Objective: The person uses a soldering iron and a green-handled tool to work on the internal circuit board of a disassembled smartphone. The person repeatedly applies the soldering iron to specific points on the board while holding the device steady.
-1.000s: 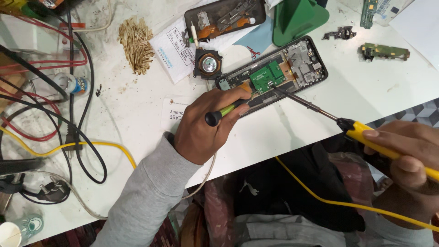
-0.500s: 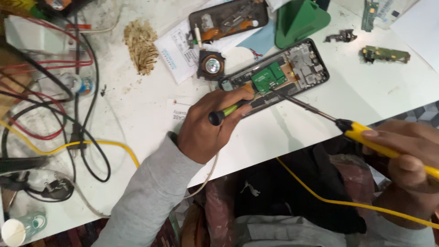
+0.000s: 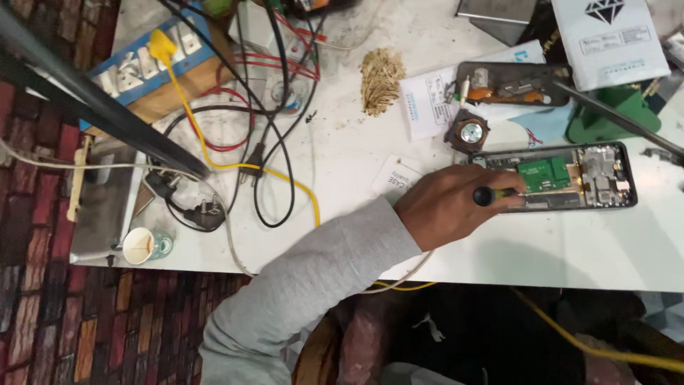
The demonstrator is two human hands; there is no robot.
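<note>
My left hand [image 3: 445, 214] is closed around a small screwdriver [image 3: 499, 194], its tip on the opened phone [image 3: 563, 178] lying on the white table [image 3: 342, 157], near the green circuit board [image 3: 539, 173]. My right hand is out of frame, so I cannot tell its grip. It seems a board screw is being worked; I judge the next move needs steady, upright pressure.

White pouch [image 3: 611, 37]: glossy rectangular package with a dark diamond emblem and a pale label strip, top right corner of the tabletop [image 3: 541, 257] | White paper slip [image 3: 429, 105]: printed rectangle, right of the brass wool | Small white card [image 3: 396, 178]: tilted, black print, just beside the left hand [image 3: 456, 210]
</note>
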